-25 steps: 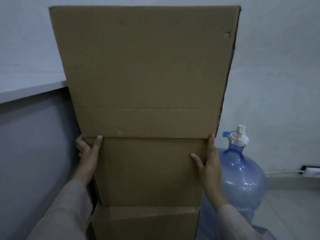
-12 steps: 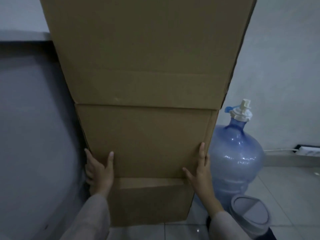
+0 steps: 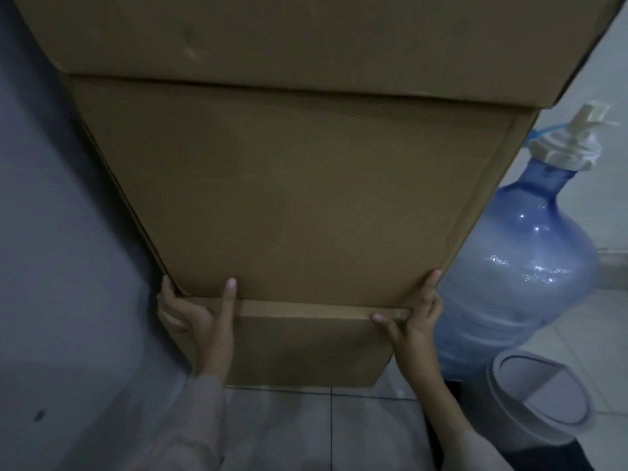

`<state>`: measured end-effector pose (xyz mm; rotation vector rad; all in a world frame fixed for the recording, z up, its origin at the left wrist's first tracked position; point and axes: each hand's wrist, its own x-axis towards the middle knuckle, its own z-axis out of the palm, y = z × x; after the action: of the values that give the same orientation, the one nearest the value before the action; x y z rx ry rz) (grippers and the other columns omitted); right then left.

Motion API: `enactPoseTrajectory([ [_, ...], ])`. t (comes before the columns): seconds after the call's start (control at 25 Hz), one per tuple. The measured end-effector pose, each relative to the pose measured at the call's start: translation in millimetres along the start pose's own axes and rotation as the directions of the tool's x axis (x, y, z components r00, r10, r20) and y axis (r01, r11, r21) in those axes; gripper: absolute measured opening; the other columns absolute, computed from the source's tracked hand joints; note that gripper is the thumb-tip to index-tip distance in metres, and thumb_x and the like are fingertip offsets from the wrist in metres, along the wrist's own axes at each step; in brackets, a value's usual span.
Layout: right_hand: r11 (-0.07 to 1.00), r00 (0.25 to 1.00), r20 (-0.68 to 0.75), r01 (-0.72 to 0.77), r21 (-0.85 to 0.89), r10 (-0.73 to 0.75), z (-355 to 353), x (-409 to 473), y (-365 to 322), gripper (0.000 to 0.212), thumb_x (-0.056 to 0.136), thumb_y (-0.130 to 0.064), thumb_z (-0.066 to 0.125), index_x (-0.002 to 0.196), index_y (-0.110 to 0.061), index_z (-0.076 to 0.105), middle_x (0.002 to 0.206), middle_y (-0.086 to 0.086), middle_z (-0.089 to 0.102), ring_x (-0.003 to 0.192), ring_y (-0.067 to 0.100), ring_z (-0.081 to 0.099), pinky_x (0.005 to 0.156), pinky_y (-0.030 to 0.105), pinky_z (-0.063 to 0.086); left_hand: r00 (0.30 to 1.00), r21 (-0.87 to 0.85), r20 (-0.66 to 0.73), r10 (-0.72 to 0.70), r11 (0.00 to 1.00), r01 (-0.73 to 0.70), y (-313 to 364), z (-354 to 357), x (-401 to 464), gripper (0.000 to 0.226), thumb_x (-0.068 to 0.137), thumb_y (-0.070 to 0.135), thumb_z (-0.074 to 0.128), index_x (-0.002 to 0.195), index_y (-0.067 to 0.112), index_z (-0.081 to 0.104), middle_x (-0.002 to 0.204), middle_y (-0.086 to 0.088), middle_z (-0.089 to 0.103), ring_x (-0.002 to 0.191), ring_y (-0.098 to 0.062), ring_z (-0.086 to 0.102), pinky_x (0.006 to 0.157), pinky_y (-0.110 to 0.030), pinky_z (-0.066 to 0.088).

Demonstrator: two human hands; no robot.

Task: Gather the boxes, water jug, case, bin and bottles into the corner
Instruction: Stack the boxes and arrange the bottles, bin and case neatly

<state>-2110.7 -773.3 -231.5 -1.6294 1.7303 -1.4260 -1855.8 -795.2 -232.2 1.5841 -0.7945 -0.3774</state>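
Observation:
Three brown cardboard boxes stand stacked against the grey wall: a wide top box (image 3: 306,35), a middle box (image 3: 289,198) and a smaller bottom box (image 3: 306,348) on the tiled floor. My left hand (image 3: 200,317) presses the stack's left edge at the seam between the middle and bottom boxes, thumb straight up on the front face. At the right edge of that seam my right hand (image 3: 414,321) rests with straight fingers, its thumb on the bottom box's top rim. A blue water jug (image 3: 516,266) with a white cap stands just right of the stack.
A grey bin with a swing lid (image 3: 543,399) stands on the floor in front of the jug, near my right forearm. The dark grey wall (image 3: 51,232) closes the left side. Pale floor tiles (image 3: 306,430) lie in front of the boxes.
Both hands have slid down the sides of the stack, from the top of the middle box to its bottom edge. My view has tilted down and closer, bringing the bin into sight.

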Motion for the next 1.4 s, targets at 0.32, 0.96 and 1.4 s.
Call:
enactPoseTrajectory([
  [0.32, 0.999, 0.998, 0.053, 0.028, 0.037, -0.03, 2, 2, 6, 0.119, 0.078, -0.012, 0.069, 0.112, -0.075, -0.027, 0.134, 0.0, 0.001, 0.102, -0.017, 0.025, 0.086, -0.014, 0.012, 0.999, -0.03, -0.032, -0.021, 0.999, 0.02, -10, 11, 12, 0.104, 0.066, 0.058, 0.059, 0.146, 0.008, 0.014, 0.153, -0.021, -0.013, 0.144, -0.033, -0.008, 0.112, -0.012, 0.003],
  [0.96, 0.985, 0.989, -0.096, 0.127, 0.119, -0.116, 5, -7, 3, 0.114, 0.075, -0.002, 0.072, 0.135, -0.058, -0.008, 0.132, -0.055, 0.002, 0.129, -0.024, 0.01, 0.114, 0.03, 0.023, 0.993, -0.324, 0.106, -0.059, 0.942, 0.091, -8, -16, 15, 0.048, 0.087, 0.028, 0.06, 0.119, 0.022, 0.024, 0.13, -0.005, 0.045, 0.105, -0.008, 0.053, 0.097, -0.028, 0.045],
  [1.4, 0.981, 0.987, -0.052, 0.157, 0.118, -0.151, 20, -11, 12, 0.103, 0.082, -0.008, 0.064, 0.132, -0.064, -0.008, 0.14, -0.042, 0.0, 0.133, -0.02, 0.005, 0.11, 0.004, 0.011, 0.988, -0.227, 0.138, -0.069, 0.969, 0.099, -35, -19, 36, 0.081, 0.074, 0.06, 0.061, 0.139, 0.022, 0.032, 0.145, -0.003, 0.039, 0.129, -0.014, 0.043, 0.113, -0.04, 0.032],
])
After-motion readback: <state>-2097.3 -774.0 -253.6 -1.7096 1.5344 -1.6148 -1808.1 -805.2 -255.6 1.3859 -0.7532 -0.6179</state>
